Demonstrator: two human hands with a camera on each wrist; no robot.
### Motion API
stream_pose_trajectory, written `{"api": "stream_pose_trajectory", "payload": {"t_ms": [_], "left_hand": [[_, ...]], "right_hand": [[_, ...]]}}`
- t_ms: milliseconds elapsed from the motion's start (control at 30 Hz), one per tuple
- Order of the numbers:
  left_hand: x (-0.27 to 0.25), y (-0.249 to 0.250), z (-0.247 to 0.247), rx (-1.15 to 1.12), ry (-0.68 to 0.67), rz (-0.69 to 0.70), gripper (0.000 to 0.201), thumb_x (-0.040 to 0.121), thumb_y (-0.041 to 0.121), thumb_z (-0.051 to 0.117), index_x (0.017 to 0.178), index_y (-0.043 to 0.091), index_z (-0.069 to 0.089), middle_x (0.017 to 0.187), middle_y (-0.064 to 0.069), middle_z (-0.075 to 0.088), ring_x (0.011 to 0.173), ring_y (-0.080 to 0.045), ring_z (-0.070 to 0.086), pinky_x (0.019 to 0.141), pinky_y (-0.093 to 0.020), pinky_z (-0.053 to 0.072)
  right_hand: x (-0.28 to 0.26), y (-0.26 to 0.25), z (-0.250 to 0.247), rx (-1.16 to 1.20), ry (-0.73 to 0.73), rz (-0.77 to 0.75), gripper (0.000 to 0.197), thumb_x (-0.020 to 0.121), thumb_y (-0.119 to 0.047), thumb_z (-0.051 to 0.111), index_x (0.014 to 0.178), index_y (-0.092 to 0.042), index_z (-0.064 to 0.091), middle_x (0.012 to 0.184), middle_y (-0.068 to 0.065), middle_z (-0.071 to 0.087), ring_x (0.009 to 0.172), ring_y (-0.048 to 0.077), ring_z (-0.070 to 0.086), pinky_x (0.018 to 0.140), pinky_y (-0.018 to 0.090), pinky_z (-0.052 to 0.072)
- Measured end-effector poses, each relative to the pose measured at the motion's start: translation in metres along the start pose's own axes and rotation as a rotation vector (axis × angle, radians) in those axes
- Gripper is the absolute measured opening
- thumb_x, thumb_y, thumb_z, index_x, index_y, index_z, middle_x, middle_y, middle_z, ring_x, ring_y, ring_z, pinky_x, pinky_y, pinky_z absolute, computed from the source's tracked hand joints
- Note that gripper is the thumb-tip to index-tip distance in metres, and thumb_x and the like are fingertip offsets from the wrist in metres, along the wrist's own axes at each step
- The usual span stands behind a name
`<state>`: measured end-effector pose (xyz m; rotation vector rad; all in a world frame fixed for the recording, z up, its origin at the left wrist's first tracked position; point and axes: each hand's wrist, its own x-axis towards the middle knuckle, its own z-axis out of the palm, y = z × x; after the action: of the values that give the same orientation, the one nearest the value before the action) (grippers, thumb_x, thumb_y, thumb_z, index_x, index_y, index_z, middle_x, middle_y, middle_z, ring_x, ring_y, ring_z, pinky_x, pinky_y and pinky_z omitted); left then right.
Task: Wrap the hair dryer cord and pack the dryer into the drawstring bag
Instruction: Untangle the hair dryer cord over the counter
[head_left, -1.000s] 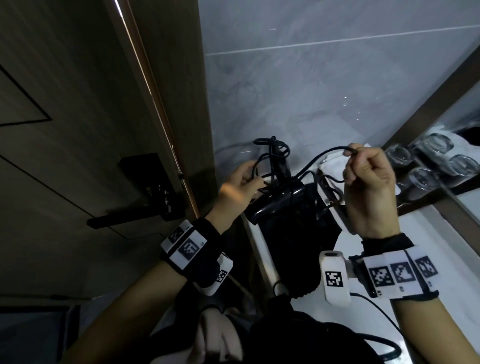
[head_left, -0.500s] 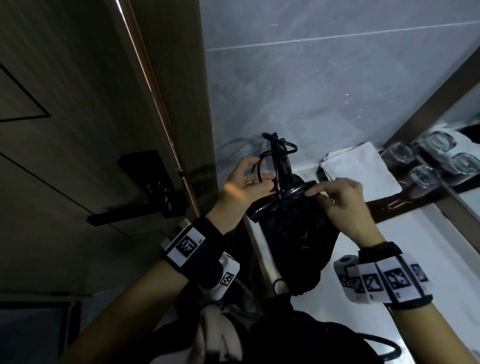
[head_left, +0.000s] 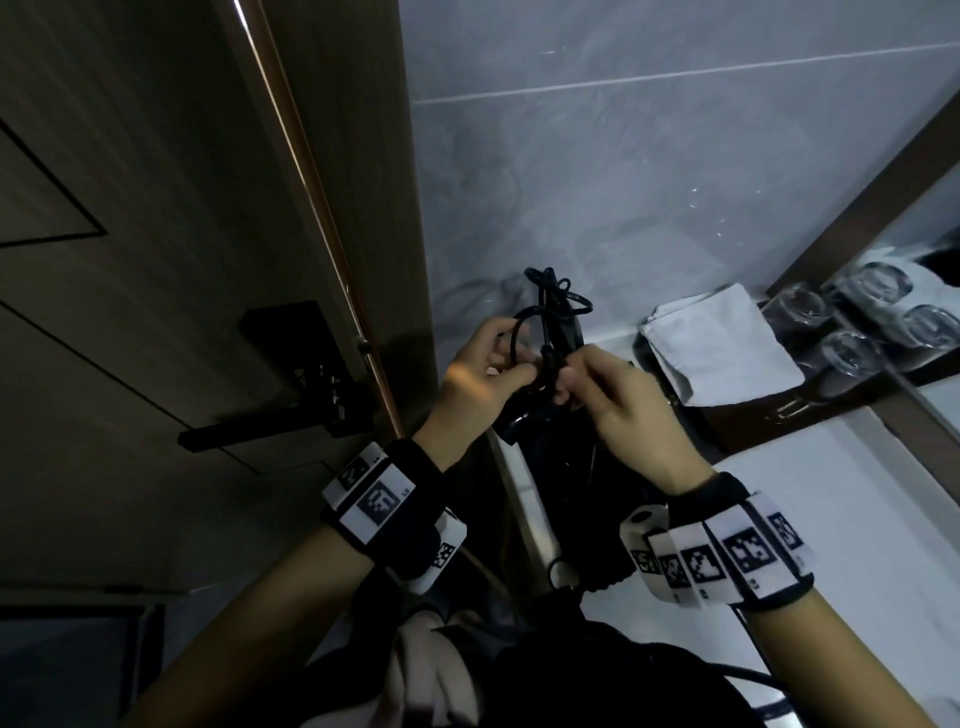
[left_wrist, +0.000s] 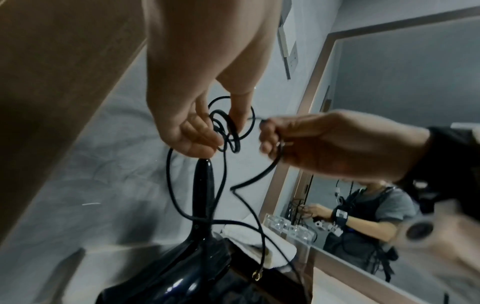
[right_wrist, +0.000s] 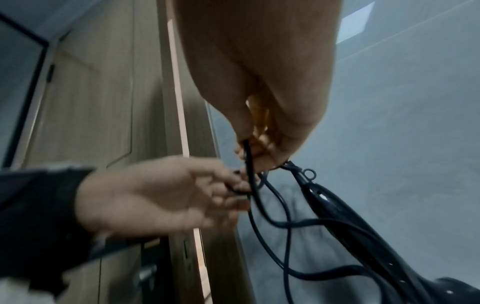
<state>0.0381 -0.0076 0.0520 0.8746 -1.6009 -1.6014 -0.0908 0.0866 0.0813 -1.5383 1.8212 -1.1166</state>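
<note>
On the far left I see a wooden door with a black handle (head_left: 270, 415), clear of my work. Just right of it, my left hand (head_left: 480, 387) pinches the coiled loops of the hair dryer cord (head_left: 545, 322) between thumb and fingers, holding them at the top of the dryer's handle. The hair dryer (left_wrist: 202, 257) stands handle-up, its glossy black body low and near me, at the left edge of the white desk (head_left: 857, 519).

Moving right, my right hand (head_left: 618, 395) is curled around a loose run of the same cord, fingertips close against the left hand's, feeding that strand toward the bundle. From the left wrist view, several lengths hang slack below both hands, so I judge the wrap to be only partly done: a few small loops gathered, the rest yet to be taken in.

A dark mass hangs below the dryer near my wrists; I cannot tell whether it is the drawstring bag. Packing has not begun, as far as I can judge.

Farther right lie a folded white towel (head_left: 722, 348) and upturned glasses (head_left: 852, 353) by the mirror.
</note>
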Motion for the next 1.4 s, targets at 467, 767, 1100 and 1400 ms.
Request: {"api": "stream_pose_trajectory", "payload": {"t_ms": [467,767,1100,1400], "left_hand": [[-0.001,0.003,-0.006,-0.028,-0.076,0.02,0.017,0.098,0.005,0.041,0.112,0.014,0.045,0.075,-0.007,0.058,0.064,-0.01,0.054,0.068,-0.017,0.047],[-0.003,0.0,0.0,0.057,-0.121,0.046,0.026,0.097,0.004,0.042,0.121,0.011,0.035,0.062,0.01,0.048,0.055,-0.004,0.048,0.06,-0.025,0.039],[-0.008,0.004,0.011,0.101,-0.127,0.061,0.024,0.094,-0.002,0.043,0.113,0.009,0.035,0.073,-0.003,0.055,0.066,-0.011,0.055,0.069,-0.026,0.047],[-0.005,0.0,0.002,0.115,-0.082,-0.032,0.011,0.099,0.006,0.039,0.105,0.015,0.043,0.088,-0.025,0.056,0.074,-0.024,0.059,0.071,-0.038,0.05]], "right_hand": [[0.008,0.005,-0.061,0.731,0.526,-0.041,0.028,0.101,-0.001,0.029,0.084,-0.012,0.048,0.075,-0.004,0.053,0.07,0.006,0.056,0.078,0.02,0.047],[-0.002,0.03,-0.045,-0.113,0.497,0.262,0.031,0.091,-0.009,0.055,0.121,-0.005,0.05,0.125,0.013,0.048,0.111,0.022,0.049,0.087,0.011,0.037],[0.004,0.005,-0.01,-0.196,-0.093,-0.082,0.023,0.088,-0.002,0.061,0.109,-0.008,0.066,0.101,0.006,0.068,0.096,0.015,0.061,0.084,0.01,0.04],[0.008,0.009,-0.029,0.508,0.222,0.206,0.035,0.084,0.019,0.04,0.079,-0.008,0.061,0.059,-0.013,0.063,0.057,-0.002,0.056,0.055,0.007,0.043]]}}
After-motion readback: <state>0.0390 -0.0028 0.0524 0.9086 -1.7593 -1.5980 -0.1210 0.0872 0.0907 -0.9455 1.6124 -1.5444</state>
